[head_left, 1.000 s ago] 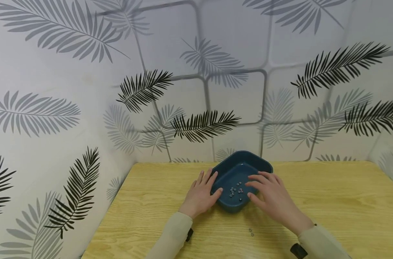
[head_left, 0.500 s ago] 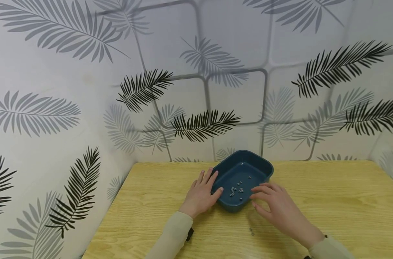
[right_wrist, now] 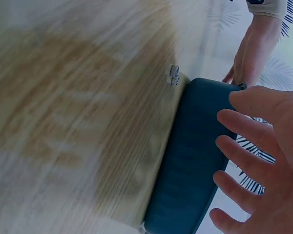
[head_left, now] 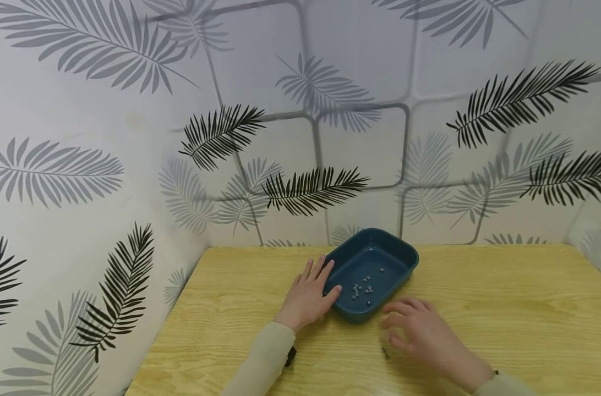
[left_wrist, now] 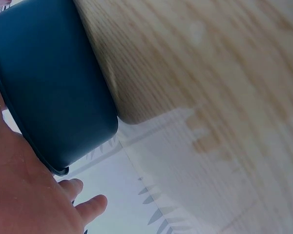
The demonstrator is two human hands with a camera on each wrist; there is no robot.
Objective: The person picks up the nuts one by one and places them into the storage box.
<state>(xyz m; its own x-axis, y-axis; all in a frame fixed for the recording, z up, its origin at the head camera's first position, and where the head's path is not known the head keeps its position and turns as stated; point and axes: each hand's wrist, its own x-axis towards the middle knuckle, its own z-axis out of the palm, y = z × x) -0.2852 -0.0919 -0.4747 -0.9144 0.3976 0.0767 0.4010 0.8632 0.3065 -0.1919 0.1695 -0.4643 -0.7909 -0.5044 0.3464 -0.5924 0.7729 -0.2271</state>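
Note:
A blue rectangular bin (head_left: 387, 250) stands turned at an angle on the table, with several small metal nuts (head_left: 357, 291) scattered over its floor. My left hand (head_left: 304, 300) rests on the bin's left rim, fingers spread; the left wrist view shows the hand (left_wrist: 24, 180) beside the bin wall (left_wrist: 58, 83). Right of the bin's near corner, my right hand (head_left: 419, 333) hangs over the table, blurred, fingers loosely bent and nothing seen in them. A pair of nuts (head_left: 385, 352) lies on the wood just left of its thumb; the right wrist view shows these nuts (right_wrist: 174, 75) near the bin.
The light wood table (head_left: 518, 319) runs back to a wall (head_left: 360, 148) papered with dark and grey leaves. Bare wood shows on both sides of the bin.
My right hand has drawn back from over the bin, down toward the pair of nuts on the table. One more nut shows near the bin's right side. The left hand stays put.

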